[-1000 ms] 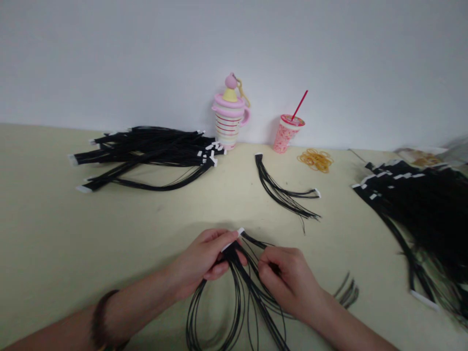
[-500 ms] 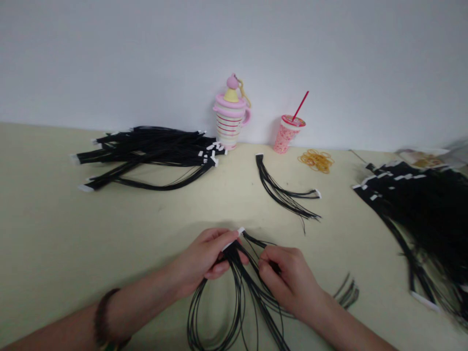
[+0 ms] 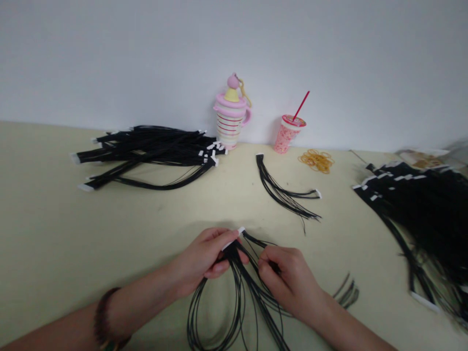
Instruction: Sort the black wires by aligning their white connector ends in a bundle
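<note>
In the head view my left hand (image 3: 215,253) pinches the white connectors of a black wire harness (image 3: 237,285) between thumb and fingers. The harness wires hang down from there, some looping back on the left, others running toward the lower right. My right hand (image 3: 285,273) is closed round a strand of these black wires, just right of the connectors. Loose wire ends (image 3: 348,292) stick out beyond my right wrist. Further back lies a separate black wire harness (image 3: 280,192) with white connectors, touched by neither hand.
A pile of black harnesses (image 3: 153,148) lies at the back left; a larger heap (image 3: 424,209) covers the right side. Along the wall stand a pink-lidded striped mug (image 3: 229,122) and a pink cup with a red straw (image 3: 287,135), beside yellowish rubber bands (image 3: 316,161).
</note>
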`<state>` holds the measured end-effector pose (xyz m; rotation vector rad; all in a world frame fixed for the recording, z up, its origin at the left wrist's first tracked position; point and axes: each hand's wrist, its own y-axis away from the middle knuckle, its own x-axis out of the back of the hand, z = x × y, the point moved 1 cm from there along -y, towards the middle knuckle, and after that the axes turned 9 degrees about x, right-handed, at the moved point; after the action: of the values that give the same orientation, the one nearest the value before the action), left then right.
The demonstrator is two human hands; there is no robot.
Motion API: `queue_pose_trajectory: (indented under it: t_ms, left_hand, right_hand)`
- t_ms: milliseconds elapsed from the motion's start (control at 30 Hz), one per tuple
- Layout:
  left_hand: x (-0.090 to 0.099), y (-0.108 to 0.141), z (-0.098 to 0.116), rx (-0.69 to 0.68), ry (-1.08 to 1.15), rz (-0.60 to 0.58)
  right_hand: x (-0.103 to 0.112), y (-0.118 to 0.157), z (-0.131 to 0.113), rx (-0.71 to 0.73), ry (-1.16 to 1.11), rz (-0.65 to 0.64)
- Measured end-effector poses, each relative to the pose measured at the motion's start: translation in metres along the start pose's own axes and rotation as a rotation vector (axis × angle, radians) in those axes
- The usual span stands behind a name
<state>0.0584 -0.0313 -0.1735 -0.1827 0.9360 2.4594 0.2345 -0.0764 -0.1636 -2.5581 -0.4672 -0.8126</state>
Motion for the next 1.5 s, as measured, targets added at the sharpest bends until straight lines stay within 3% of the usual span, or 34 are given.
queue_pose_trajectory:
  t_ms: [900, 1267, 1500]
  left_hand:
    - [0.0001, 0.0008, -0.0024, -0.045, -0.052, 0.027]
    - [-0.0015, 0.0011, -0.0014, -0.036, -0.084, 0.003]
    - [-0.0087, 0.0058, -0.0083, -0.085, -0.243, -0.053]
  right_hand:
    - [-0.0046, -0.0014, -0.0002, -0.026, 0.043, -0.109]
    - [-0.0062, -0.0024, -0.001, 0.005, 0.082, -0.072]
    - [-0.0079, 0.0009, 0.0036, 0.037, 0.197, -0.058]
